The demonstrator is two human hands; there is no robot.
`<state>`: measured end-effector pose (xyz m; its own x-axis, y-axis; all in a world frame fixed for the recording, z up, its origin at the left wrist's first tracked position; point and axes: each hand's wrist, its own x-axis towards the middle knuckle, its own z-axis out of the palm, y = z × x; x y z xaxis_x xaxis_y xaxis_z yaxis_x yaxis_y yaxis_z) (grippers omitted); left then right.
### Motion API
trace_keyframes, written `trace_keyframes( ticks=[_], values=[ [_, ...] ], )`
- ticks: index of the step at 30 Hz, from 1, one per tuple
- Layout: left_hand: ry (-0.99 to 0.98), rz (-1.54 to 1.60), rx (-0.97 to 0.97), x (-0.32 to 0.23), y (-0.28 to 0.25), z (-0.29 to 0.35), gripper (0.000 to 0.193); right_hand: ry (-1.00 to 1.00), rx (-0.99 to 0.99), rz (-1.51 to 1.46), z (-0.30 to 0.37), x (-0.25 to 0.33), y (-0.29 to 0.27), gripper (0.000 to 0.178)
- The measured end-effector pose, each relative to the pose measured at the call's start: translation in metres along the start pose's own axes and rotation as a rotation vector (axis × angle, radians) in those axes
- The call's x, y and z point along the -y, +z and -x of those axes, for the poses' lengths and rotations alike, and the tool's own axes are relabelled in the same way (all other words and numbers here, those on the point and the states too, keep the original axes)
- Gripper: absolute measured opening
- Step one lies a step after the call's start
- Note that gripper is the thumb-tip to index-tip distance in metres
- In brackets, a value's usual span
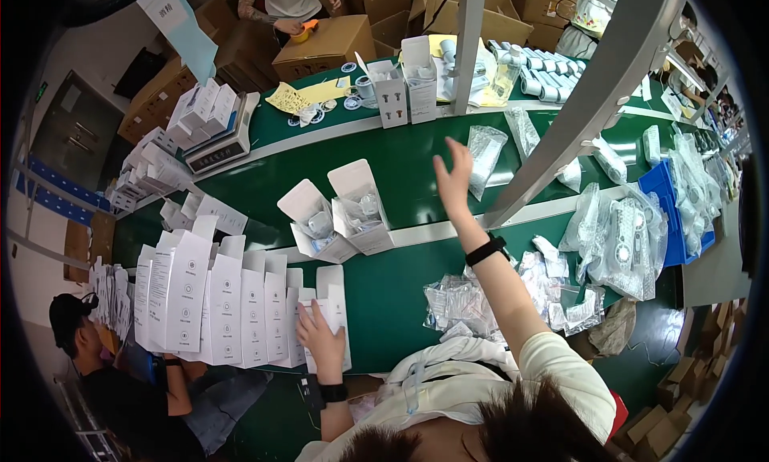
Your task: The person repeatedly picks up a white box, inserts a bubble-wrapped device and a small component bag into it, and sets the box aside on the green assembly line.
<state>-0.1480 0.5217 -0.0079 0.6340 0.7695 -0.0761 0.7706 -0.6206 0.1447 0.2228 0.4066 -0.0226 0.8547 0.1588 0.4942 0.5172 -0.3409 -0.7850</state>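
At the near table edge, my left hand (322,342) lies with spread fingers against the white carton (332,287) at the right end of a row of upright white cartons (228,302). Stretched forward over the green conveyor belt, my right hand (455,175) has its fingers apart and holds nothing. Just to its right lies a clear bubble-wrap bag (486,153), apart from the fingers. Two open white boxes (311,221) with wrapped contents stand side by side at the belt's near rail, between my hands and to the left.
Small clear packets (460,302) are heaped right of centre, beside bubble-wrapped parts (629,238) and a blue bin (669,209). A grey metal post (553,149) rises right of my right hand. One person (96,366) sits at left; another (288,1) stands beyond the belt by a brown carton.
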Motion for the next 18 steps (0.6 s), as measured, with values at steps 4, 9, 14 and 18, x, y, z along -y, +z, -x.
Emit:
trace_keyframes(
  ticks=[4,9,14,18],
  values=[
    [0.074,0.233,0.021,-0.044,-0.023,0.034,0.087,0.556,-0.467,0.742,-0.053,-0.059,0.012,0.060],
    [0.006,0.407,0.384,-0.030,0.001,0.017,0.085,1.024,-0.232,0.681,-0.066,-0.108,0.021,0.075],
    [0.097,0.701,0.399,-0.007,0.034,-0.019,0.079,0.776,0.365,0.746,-0.053,-0.065,0.014,0.086],
    [0.147,1.132,0.540,-0.013,0.030,-0.029,0.071,0.627,0.523,0.411,-0.031,-0.048,0.007,0.088]
  ],
)
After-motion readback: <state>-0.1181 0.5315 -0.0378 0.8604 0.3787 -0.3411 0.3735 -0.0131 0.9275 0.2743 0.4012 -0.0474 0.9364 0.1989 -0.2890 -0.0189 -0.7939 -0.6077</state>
